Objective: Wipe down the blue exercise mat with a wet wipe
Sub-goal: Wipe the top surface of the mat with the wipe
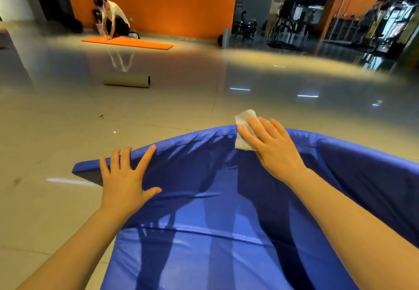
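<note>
The blue mat (215, 210) fills the lower middle and right of the frame, lying on the pale tiled floor (56, 119). At its far edge the right hand (269, 144), fingers straight, presses a white wipe (243, 119) flat. The left hand (125, 181), fingers spread, rests on the mat's left corner.

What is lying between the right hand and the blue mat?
In the head view, a white wet wipe lies under the flat right hand, pressed on the far edge of the blue mat.
</note>
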